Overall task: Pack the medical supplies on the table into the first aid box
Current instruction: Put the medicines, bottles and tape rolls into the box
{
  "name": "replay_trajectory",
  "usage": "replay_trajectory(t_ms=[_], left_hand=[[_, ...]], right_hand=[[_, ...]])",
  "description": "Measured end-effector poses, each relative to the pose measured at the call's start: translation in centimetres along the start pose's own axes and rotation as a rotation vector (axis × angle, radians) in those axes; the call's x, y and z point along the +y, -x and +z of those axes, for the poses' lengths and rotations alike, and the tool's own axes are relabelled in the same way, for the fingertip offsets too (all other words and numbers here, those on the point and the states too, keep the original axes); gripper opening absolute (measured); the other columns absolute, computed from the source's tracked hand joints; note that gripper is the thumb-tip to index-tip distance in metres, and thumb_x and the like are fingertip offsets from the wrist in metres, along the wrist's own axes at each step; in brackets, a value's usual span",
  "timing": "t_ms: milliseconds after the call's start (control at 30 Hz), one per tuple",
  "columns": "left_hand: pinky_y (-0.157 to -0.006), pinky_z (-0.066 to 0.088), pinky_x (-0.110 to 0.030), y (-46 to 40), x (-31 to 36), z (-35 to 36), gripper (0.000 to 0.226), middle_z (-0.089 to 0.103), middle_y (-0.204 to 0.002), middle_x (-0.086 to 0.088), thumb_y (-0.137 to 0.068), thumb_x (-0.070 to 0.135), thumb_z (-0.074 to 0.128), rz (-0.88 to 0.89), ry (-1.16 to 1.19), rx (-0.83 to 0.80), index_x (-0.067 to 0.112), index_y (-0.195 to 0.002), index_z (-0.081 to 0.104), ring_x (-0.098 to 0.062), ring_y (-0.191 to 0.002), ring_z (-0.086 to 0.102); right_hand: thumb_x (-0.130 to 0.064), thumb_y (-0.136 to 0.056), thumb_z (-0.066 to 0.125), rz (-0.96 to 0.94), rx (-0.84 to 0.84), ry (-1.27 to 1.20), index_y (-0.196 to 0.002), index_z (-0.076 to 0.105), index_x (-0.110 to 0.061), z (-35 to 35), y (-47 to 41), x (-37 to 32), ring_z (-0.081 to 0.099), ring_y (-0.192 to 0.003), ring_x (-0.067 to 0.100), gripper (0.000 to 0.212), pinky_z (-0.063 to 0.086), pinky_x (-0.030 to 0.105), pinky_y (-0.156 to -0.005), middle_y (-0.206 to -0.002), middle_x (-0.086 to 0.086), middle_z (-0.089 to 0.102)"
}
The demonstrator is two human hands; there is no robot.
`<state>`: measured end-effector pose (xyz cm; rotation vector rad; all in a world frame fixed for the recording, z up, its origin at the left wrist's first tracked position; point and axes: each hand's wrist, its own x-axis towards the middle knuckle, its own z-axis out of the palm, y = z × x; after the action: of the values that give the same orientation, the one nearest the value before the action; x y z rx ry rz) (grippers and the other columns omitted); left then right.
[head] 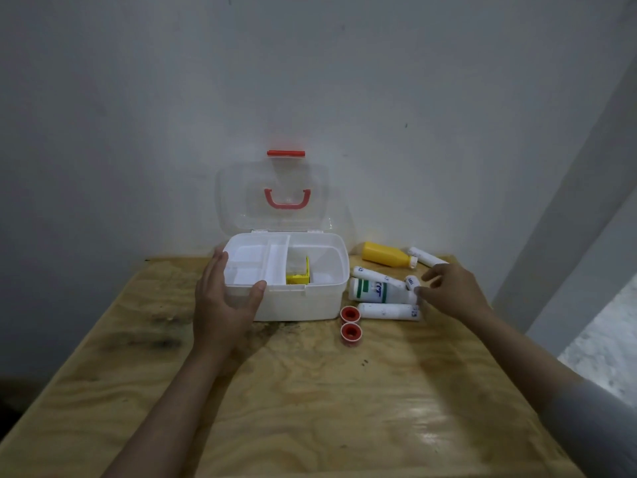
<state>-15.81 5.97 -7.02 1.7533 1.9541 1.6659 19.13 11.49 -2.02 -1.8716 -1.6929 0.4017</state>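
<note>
On a plywood table (310, 391) against a grey wall, the open first aid box (303, 301) is steadied by the spread left hand (220, 305), while the loosely spread, empty right hand (451, 291) is reached toward the white bottle (374, 290) among bandage rolls (389, 311) right of it, which could be nudged and rolled away.

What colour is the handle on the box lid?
Red, seen in the head view: the handle on the clear lid.
</note>
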Motion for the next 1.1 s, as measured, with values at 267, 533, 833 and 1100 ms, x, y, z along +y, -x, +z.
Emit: replay_trajectory(t_ms=[267,533,833,1100], left_hand=[[-0.102,0.035,-0.037,-0.1,0.0,-0.1,0.083,0.031,-0.152,0.004,-0.072,0.063,0.055,-0.006,-0.007,-0.008,0.023,-0.142,0.033,-0.019,-0.136,0.031],[-0.101,0.034,-0.036,-0.1,0.2,-0.2,0.083,0.032,-0.152,0.003,-0.072,0.063,0.054,-0.012,-0.017,-0.015,0.022,-0.142,0.034,-0.019,-0.136,0.030],[-0.100,0.031,-0.033,0.0,0.4,-0.4,0.082,0.030,-0.153,0.003,-0.075,0.055,0.059,-0.035,-0.018,-0.040,0.023,-0.144,0.029,-0.019,-0.137,0.028],[-0.105,0.037,-0.044,-0.5,1.0,-1.2,0.087,0.029,-0.153,0.005,-0.075,0.055,0.066,-0.112,-0.046,-0.109,0.027,-0.145,0.025,-0.021,-0.137,0.026]], right_hand=[[-0.028,-0.075,0.072,0.185,-0.021,-0.170,-0.071,0.068,-0.016,1.0,-0.7,1.0,0.064,-0.065,0.023,0.013,0.055,0.036,-0.064,-0.069,0.006,0.068],[-0.009,-0.070,0.072,0.211,-0.013,-0.173,-0.063,0.065,-0.017,1.3,-0.7,0.6,0.057,-0.061,0.014,0.013,0.045,0.026,-0.053,-0.069,0.003,0.065],[-0.017,-0.075,0.071,-0.121,0.159,-0.213,-0.088,0.072,-0.010,-1.1,0.1,-3.0,0.063,-0.072,0.017,0.015,0.044,0.023,-0.063,-0.085,0.007,0.071],[-0.014,-0.074,0.071,-0.480,-0.028,-0.306,-0.088,0.071,-0.017,0.5,1.8,-14.0,0.065,-0.072,0.009,0.014,0.048,0.011,-0.057,-0.083,-0.004,0.070]])
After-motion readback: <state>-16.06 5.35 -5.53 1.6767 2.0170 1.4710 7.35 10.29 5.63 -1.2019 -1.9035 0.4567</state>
